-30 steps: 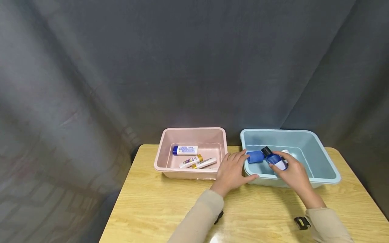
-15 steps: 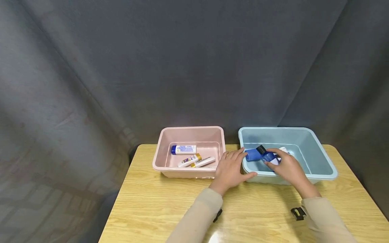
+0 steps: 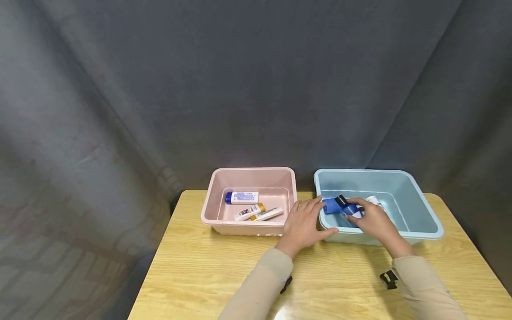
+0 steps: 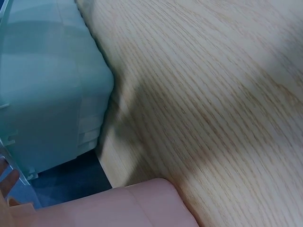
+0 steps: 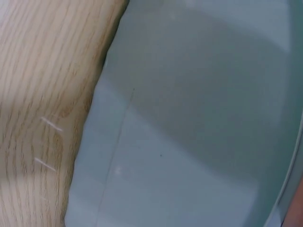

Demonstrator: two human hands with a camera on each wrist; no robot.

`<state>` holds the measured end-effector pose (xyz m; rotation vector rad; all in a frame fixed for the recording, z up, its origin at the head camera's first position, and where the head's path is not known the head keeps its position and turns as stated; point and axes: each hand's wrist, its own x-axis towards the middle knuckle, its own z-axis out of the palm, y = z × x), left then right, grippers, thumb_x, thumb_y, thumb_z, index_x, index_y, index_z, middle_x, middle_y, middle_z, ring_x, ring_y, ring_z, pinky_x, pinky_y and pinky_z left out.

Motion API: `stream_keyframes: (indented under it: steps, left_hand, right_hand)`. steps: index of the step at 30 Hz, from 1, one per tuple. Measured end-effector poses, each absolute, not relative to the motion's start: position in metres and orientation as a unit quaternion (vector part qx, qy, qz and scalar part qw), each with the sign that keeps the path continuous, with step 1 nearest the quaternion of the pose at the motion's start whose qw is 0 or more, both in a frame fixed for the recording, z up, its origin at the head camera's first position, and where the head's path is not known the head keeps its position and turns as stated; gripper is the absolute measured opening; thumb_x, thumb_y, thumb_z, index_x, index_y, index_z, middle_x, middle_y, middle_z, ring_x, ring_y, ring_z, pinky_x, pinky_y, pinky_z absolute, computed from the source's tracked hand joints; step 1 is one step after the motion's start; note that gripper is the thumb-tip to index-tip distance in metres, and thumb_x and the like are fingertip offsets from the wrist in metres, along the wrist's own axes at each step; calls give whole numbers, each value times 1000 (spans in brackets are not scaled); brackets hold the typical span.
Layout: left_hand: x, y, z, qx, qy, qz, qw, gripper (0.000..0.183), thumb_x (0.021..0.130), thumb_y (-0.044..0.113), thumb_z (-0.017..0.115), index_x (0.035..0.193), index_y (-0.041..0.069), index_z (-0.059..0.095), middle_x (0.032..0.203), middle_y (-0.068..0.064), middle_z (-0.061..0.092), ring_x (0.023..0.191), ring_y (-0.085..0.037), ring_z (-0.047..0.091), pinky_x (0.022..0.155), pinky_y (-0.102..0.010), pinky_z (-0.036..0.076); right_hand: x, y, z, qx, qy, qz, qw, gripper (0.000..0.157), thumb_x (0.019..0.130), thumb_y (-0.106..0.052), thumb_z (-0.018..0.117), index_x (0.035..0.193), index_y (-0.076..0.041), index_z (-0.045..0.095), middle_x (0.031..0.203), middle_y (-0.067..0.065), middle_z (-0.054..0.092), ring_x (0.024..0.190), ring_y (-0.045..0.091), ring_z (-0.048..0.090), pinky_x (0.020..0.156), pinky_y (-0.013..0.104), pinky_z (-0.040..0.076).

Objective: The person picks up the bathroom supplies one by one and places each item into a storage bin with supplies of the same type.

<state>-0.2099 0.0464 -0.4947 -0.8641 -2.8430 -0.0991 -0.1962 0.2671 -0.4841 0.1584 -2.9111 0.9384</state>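
Note:
In the head view my right hand (image 3: 376,222) grips a small blue bottle (image 3: 349,210) with a black cap and pale label. The bottle is tilted inside the light-blue bin (image 3: 424,234), its cap pointing up and left. Behind the cap lies a blue cylindrical item (image 3: 330,206), and beyond my fingers a white item (image 3: 373,199) is partly hidden. My left hand (image 3: 302,226) spreads its fingers at this bin's left front corner, fingertips by the rim. Only a few fingers (image 4: 8,182) show in the left wrist view; the right wrist view is mostly bin wall (image 5: 189,123).
Left of the blue bin stands a pink bin (image 3: 248,227). It contains a white tube (image 3: 245,198) with a blue cap and two white tubes with gold caps. Both bins stand on a wooden table (image 3: 200,275), before a dark curtain (image 3: 256,89).
My right hand has shifted a little left with the blue bottle, bringing it nearer the blue cylindrical item. More of the white item shows. My left hand has stayed by the bin corner.

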Motion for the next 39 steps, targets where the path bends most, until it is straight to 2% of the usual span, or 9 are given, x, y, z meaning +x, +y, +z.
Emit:
stream_keyframes:
  steps: [7, 14, 25, 31, 35, 39]
  left_hand:
    - [-209, 45, -497, -287, -954, -37, 84, 89, 85, 86, 28, 152, 29, 38, 160, 11, 27, 140, -11, 36, 118, -39, 23]
    - [-207, 47, -496, -285, -954, -36, 81, 88, 84, 86, 29, 152, 30, 38, 161, 12, 26, 140, -11, 35, 118, -39, 23]
    - [-205, 46, -497, -286, -954, -34, 86, 87, 85, 85, 31, 151, 29, 40, 160, 11, 28, 140, -11, 36, 117, -40, 26]
    - [-206, 46, -498, -289, -952, -34, 90, 87, 85, 85, 33, 151, 29, 40, 160, 11, 28, 139, -12, 38, 116, -40, 26]
    - [-208, 46, -497, -290, -952, -40, 86, 88, 84, 85, 32, 152, 29, 39, 160, 12, 27, 140, -11, 36, 117, -39, 24]
    - [-210, 44, -495, -295, -950, -62, 82, 86, 85, 83, 36, 152, 29, 39, 161, 11, 25, 142, -11, 33, 118, -38, 22]
  right_hand:
    - [-198, 266, -486, 45, -951, 303, 27, 52, 87, -20, 77, 130, 1, 58, 110, 33, 64, 96, 47, 63, 70, 53, 54]
    - [-198, 268, -490, 47, -954, 296, 26, 53, 85, -22, 78, 127, 5, 59, 107, 32, 65, 92, 44, 64, 74, 58, 50]
    - [-195, 265, -489, 36, -953, 302, 12, 54, 87, -22, 77, 127, 9, 57, 115, 35, 61, 94, 46, 64, 72, 55, 55]
    - [-195, 267, -491, 61, -943, 323, 55, 35, 90, -5, 69, 122, 7, 62, 109, 28, 67, 89, 40, 68, 73, 53, 55]
    - [-194, 267, -488, 61, -943, 318, 78, 29, 93, -6, 65, 120, 4, 64, 105, 25, 69, 86, 39, 68, 72, 52, 55]
    - [-192, 266, -484, 66, -935, 324, 127, 30, 96, -5, 61, 125, 2, 63, 106, 21, 70, 88, 37, 67, 74, 53, 55]
